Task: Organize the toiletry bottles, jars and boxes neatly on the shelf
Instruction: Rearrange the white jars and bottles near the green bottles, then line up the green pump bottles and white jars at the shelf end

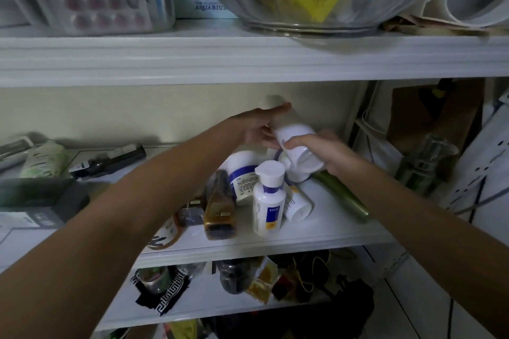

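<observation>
Far left of the upright bottle (268, 198), a white flip-cap one with a blue band standing near the front of the shelf (275, 248), a green-patterned bottle (44, 158) lies on its side and a dark box (41, 201) sits at the edge. Just left of the upright bottle an amber bottle (220, 206) lies flat, its long axis running front to back, among toppled white containers.

Above and behind the upright bottle the left hand (256, 126) reaches in. Its fingertips meet the upper end of the held bottle (293, 136), but blur hides whether they pinch or only touch. The right hand (319, 148), up and right of the upright bottle, wraps its fingers round that white bottle's lower half. It holds the bottle off the shelf, long axis tilted, top toward the back-left. Since the right hand carries it, standing it up likely turns on that wrist.

Right of the upright bottle a green tube (341, 195) lies diagonally. The shelf is white, smooth and dimly lit. Bare board shows by the back wall, up and left of the upright bottle.
</observation>
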